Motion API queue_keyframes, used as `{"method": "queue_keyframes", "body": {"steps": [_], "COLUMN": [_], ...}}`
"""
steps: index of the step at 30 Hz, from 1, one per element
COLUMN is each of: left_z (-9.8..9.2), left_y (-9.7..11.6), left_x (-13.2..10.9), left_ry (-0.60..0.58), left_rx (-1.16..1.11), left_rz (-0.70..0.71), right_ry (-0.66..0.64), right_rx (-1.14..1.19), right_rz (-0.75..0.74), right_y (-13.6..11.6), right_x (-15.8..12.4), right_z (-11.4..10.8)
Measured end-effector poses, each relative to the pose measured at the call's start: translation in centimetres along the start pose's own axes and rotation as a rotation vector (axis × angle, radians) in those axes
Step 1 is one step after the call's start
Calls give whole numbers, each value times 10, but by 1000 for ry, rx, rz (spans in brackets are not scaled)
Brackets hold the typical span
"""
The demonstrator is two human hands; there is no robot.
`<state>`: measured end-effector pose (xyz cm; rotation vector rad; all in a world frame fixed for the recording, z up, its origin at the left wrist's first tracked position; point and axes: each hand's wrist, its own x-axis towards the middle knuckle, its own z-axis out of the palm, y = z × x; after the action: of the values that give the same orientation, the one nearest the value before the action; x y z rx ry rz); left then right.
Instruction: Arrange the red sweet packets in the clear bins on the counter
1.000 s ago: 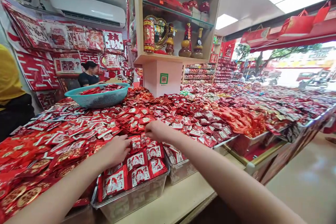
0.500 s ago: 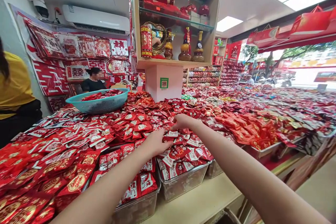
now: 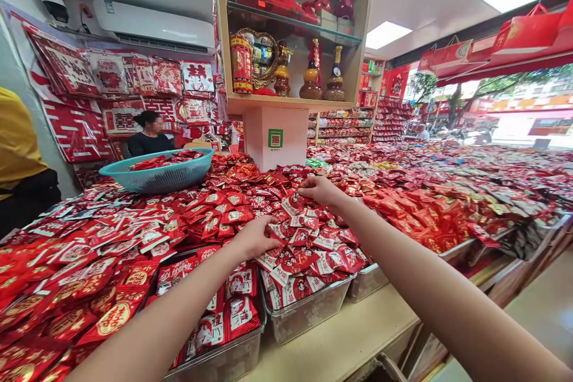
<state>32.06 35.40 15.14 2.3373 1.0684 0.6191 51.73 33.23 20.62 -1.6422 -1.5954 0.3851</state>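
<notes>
My right hand (image 3: 323, 191) is over the back of a clear plastic bin (image 3: 308, 305), its fingers pinched on the edge of a small red-and-white sealed packet (image 3: 292, 205). Left of it, my left hand (image 3: 256, 237) hovers at the bin's left side, thumb and fingers apart, close to the heaped packets. Those red-and-white packets (image 3: 299, 258) fill the bin above its rim, printed with figures and characters. My left fingertips partly hide behind the hand, and I see nothing held there.
Another bin (image 3: 224, 349) of red packets stands to the left. A blue basket (image 3: 156, 178) rests on the heap at the back left. Behind rises a pillar (image 3: 280, 155) with a shelf unit above. Two people are at the left, one in yellow (image 3: 20, 137).
My right hand has risen slightly, with a packet now showing at its fingertips. My left hand has drawn a little left, its fingers still spread. The view has shifted slightly.
</notes>
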Motion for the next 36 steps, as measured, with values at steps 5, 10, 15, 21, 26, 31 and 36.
{"method": "queue_keyframes", "body": {"steps": [5, 10, 15, 21, 26, 31, 36], "left_z": [-4, -2, -1, -5, -4, 0, 1], "left_y": [1, 10, 20, 20, 18, 16, 17], "left_x": [-3, -15, -22, -19, -18, -18, -19], "left_ry": [46, 14, -40, -85, -104, -109, -105], "left_rx": [21, 73, 146, 245, 311, 337, 346], "left_rz": [-4, 69, 124, 121, 153, 178, 173], "right_ry": [-6, -47, -79, -96, -187, -342, -384], "right_rx": [6, -109, -291, -482, -561, -622, -657], "right_rz": [60, 56, -13, -77, -173, -333, -426], "right_y": [9, 10, 3, -6, -8, -5, -1], "right_x": [-8, -12, -19, -26, -42, -66, -74], "right_z": [3, 24, 29, 21, 10, 10, 12]}}
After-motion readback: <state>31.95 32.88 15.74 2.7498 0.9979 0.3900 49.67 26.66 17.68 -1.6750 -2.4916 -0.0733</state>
